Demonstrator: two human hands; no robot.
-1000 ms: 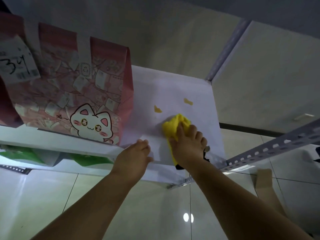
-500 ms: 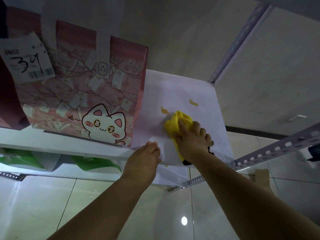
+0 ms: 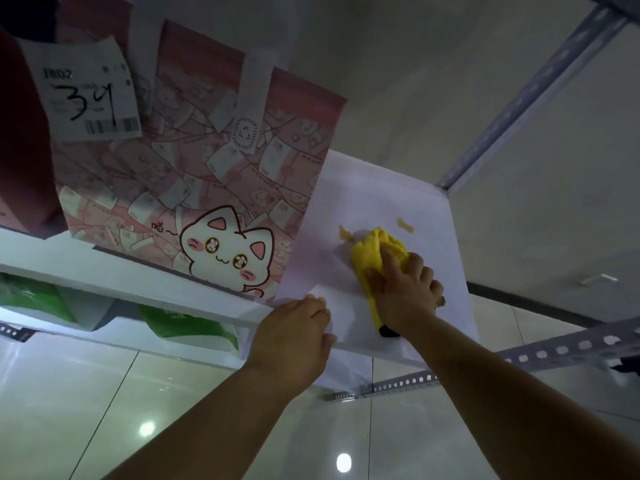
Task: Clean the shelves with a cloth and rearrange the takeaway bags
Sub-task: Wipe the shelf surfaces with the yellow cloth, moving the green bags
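Right hand (image 3: 403,292) on yellow cloth (image 3: 377,251), pressing it flat on the white shelf (image 3: 381,195). Fingers close together and curled over the bunched cloth, index lying longest across it. The cloth sits at about 2 o'clock from picture centre, on the bare right end of the shelf, and a strip of it runs back under the palm. A small black thing (image 3: 388,331) shows under the wrist; can't tell what it is.

Left hand (image 3: 294,334) at 7 o'clock of the cloth, fingers together and hooked over the shelf's front edge.

Two yellowish marks on the shelf: one (image 3: 346,233) touching the cloth at its 10 o'clock, one (image 3: 405,226) just apart at 1 o'clock.

Pink bag (image 3: 207,168) stands upright at 9 o'clock of the cloth, near it but not touching. It carries a white cartoon cat print, "喵~" beside the cat and a dotted recycling symbol on the handle strip. A white slip (image 3: 86,95) on its upper left reads "J802", handwritten "34", plus a barcode; the small print is unreadable.

Dark red bag (image 3: 24,161) at far 9 o'clock, touching the pink one.

Green bags (image 3: 187,323) on the shelf below, their lettering blurred.

Perforated metal rail (image 3: 554,351) at 4 o'clock, upright post (image 3: 533,95) at 1 o'clock, glossy tiled floor (image 3: 86,410) below.
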